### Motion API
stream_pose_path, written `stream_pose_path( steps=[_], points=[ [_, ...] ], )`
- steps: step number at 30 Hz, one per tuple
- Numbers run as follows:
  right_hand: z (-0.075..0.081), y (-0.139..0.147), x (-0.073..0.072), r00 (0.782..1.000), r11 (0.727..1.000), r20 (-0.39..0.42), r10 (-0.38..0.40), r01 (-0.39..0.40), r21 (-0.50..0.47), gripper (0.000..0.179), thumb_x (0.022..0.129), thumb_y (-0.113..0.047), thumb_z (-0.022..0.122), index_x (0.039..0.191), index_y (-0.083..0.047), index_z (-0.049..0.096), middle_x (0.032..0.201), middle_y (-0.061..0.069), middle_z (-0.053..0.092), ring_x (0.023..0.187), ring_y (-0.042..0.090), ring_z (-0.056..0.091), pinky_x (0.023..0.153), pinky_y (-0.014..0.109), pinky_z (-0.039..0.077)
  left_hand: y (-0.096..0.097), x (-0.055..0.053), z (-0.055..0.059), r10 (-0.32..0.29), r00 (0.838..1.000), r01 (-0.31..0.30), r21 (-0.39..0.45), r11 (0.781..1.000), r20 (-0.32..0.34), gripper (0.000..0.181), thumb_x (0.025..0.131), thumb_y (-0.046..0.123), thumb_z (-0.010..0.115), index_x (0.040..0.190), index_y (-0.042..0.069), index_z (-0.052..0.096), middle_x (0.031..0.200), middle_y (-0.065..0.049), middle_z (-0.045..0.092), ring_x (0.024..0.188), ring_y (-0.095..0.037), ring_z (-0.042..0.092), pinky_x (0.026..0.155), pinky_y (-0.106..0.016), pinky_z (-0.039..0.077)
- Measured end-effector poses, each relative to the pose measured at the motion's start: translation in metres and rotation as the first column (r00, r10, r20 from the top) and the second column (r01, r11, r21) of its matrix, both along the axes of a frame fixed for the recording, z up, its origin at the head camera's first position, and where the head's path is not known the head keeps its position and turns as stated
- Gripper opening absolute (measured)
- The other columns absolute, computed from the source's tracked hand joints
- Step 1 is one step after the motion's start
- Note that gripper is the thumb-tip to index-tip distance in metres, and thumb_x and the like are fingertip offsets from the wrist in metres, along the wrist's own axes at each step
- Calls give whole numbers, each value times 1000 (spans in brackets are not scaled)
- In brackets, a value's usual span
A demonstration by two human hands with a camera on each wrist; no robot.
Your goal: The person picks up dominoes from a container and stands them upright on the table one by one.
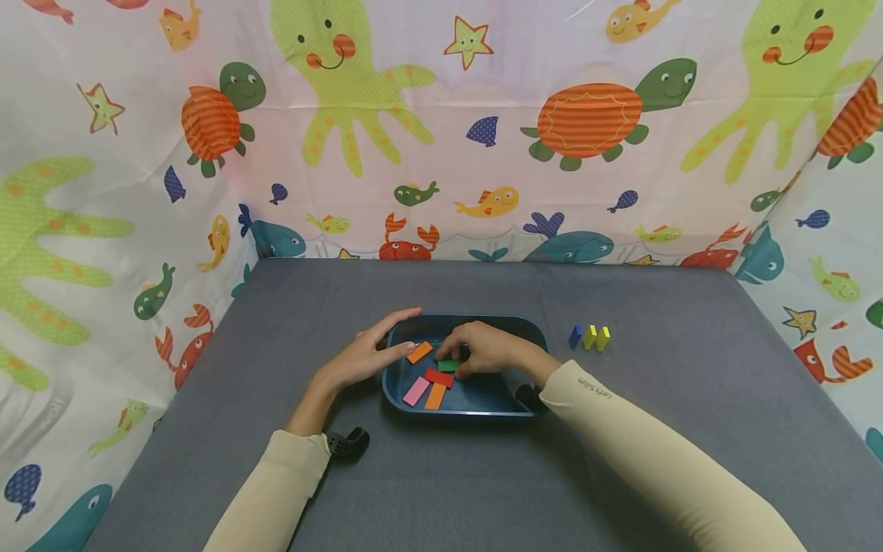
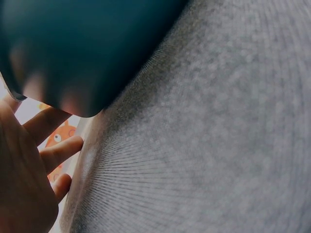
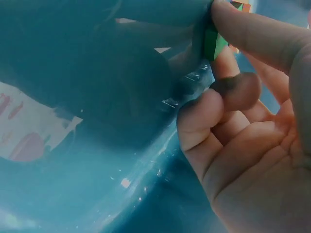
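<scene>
A dark blue tray (image 1: 476, 397) lies on the grey table, with several flat coloured blocks in its left half. My left hand (image 1: 360, 357) holds the tray's left end, thumb over the rim beside an orange block (image 1: 419, 353), other fingers along the outside. Inside the tray, my right hand (image 1: 488, 346) pinches a green block (image 1: 449, 366) between thumb and fingers; the right wrist view shows the green block (image 3: 211, 44) at the thumb tip. Close below it lie a red block (image 1: 439, 378), a pink block (image 1: 416, 392) and a second orange block (image 1: 435, 396).
Right of the tray, a blue block (image 1: 576, 336) and two yellow blocks, one being the nearer yellow block (image 1: 603, 339), stand in a row on the table (image 1: 441, 491). A curtain (image 1: 483, 184) printed with sea animals surrounds the back and sides.
</scene>
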State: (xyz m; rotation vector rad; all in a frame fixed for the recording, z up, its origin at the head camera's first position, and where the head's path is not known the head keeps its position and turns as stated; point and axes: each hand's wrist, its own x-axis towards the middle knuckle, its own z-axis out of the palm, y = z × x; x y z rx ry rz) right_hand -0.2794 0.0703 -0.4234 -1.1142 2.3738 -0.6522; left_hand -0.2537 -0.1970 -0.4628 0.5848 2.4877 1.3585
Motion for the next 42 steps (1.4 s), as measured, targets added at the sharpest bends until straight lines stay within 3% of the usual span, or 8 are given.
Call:
stream_pose_path(
  steps=[4, 9, 17, 21, 33, 37, 42],
  points=[
    [-1, 3, -2, 1000, 1000, 3, 9, -9, -13, 36, 86, -6, 78, 122, -8, 74, 96, 9, 71, 86, 20, 59, 71, 22, 47, 2, 0, -1, -1, 1000, 1, -3, 1000, 1, 58, 100, 44, 60, 153, 47, 36, 166, 8, 33, 153, -37, 27, 114, -77, 25],
    [3, 8, -4, 997, 999, 74, -20, 22, -26, 36, 88, -7, 76, 124, -8, 73, 94, 5, 70, 73, 12, 54, 64, 22, 44, 3, 0, 0, 4, 1000, -4, -9, 1000, 8, 58, 100, 47, 60, 152, 49, 36, 165, 8, 33, 153, -36, 28, 115, -76, 25],
    [28, 20, -2, 989, 994, 134, -66, 77, -83, 28, 92, -8, 74, 119, -11, 75, 105, 8, 72, 72, 15, 55, 62, 23, 47, 3, -1, 1, 10, 1000, -10, -2, 1000, 8, 59, 99, 49, 60, 152, 48, 36, 165, 9, 34, 152, -34, 29, 116, -75, 25],
    [37, 31, 0, 985, 985, 136, -107, 124, -123, 26, 92, -7, 73, 117, -12, 76, 110, 9, 70, 64, 17, 48, 57, 23, 41, 3, 0, 1, 12, 1000, -12, -2, 1000, 0, 58, 100, 46, 60, 153, 47, 36, 165, 9, 33, 152, -34, 29, 116, -75, 23],
    [50, 72, 5, 956, 936, 180, -232, 269, -225, 29, 94, -16, 74, 123, -17, 73, 120, 6, 70, 77, 29, 59, 71, 33, 52, 1, 0, -1, 12, 1000, -12, -8, 1000, -8, 61, 98, 49, 60, 154, 46, 35, 166, 7, 31, 153, -34, 27, 116, -75, 25],
    [53, 90, 6, 944, 912, 171, -280, 318, -261, 33, 95, -21, 73, 127, -16, 70, 123, 6, 70, 97, 25, 68, 84, 36, 57, 2, 0, -1, 14, 1000, -14, -11, 1000, -2, 61, 98, 50, 60, 154, 46, 35, 166, 7, 31, 153, -33, 26, 116, -75, 24],
    [54, 115, 8, 928, 868, 154, -339, 371, -328, 31, 96, -20, 71, 126, -14, 68, 113, 11, 70, 87, 23, 66, 70, 33, 54, 2, 1, -1, 16, 1000, -16, -9, 1000, 6, 61, 98, 49, 60, 153, 46, 35, 166, 7, 31, 154, -34, 26, 117, -74, 24]
  ],
)
